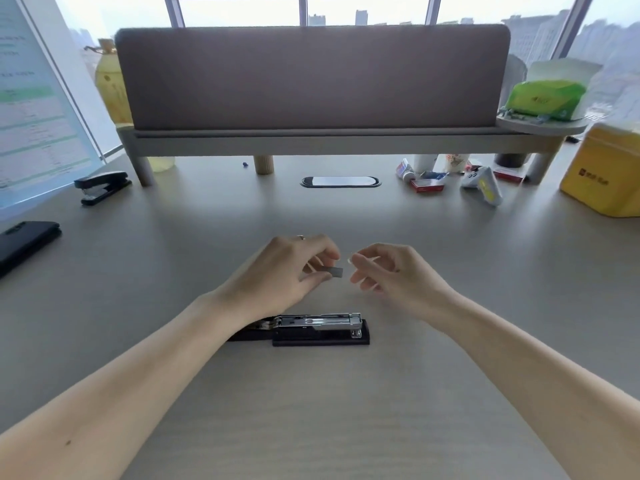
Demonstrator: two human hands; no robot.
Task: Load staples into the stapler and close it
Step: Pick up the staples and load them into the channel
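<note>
I'm seeing the left hand (287, 271) pinching a strip of staples (333, 271) above the worktop (346, 410), while the right hand (388, 271) is hovering just beside it, fingers loose and gripping nothing. The stapler (318, 329) is lying open under the hands. Writing on the yellow tin (604, 171) is too blurred to read.

bare desk (311, 410) around open stapler (320, 329), clutter well behind

Left forearm hides stapler's (320, 329) rear; staple strip's (333, 271) held end hidden
</note>
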